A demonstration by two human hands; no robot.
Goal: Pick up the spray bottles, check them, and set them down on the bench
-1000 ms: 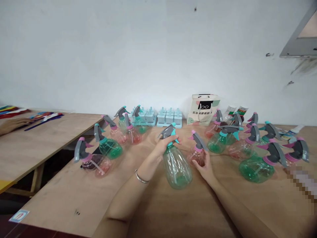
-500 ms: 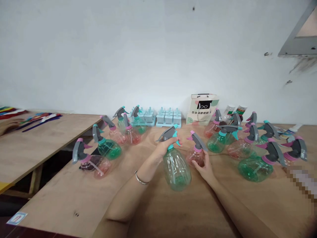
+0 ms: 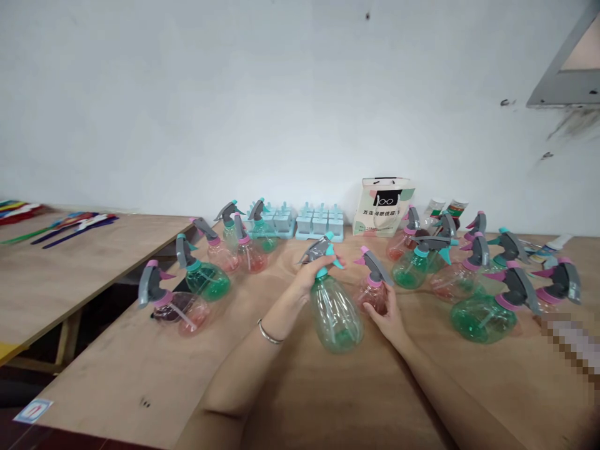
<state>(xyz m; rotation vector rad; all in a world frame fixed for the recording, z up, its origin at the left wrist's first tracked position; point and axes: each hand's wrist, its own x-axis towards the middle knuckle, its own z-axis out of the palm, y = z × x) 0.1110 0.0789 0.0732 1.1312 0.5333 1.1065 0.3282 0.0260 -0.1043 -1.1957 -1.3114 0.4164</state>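
Note:
My left hand (image 3: pixel 314 273) is closed round the neck of a clear green spray bottle (image 3: pixel 336 315) with a grey and turquoise trigger head. That bottle leans, its head toward the upper left and its base toward me. Beside it, my right hand (image 3: pixel 388 317) wraps the body of a pink spray bottle (image 3: pixel 370 294) with a grey and pink head, which appears to rest on the wooden table (image 3: pixel 300 400). Part of the pink bottle is hidden behind my fingers. The two bottles are close together, nearly touching.
Several pink and green spray bottles stand left (image 3: pixel 207 280) and right (image 3: pixel 485 319). Light-blue popsicle moulds (image 3: pixel 320 224) and a paper bag (image 3: pixel 382 209) are by the wall. Across a gap, another table (image 3: pixel 70 269) bears colourful strips (image 3: pixel 77 230). A blurred patch (image 3: pixel 574 344) lies right.
The green spray bottle in my left hand has shifted slightly up and tilted a little more. My right hand stays on the pink one. Another person's hand has left the far-left table.

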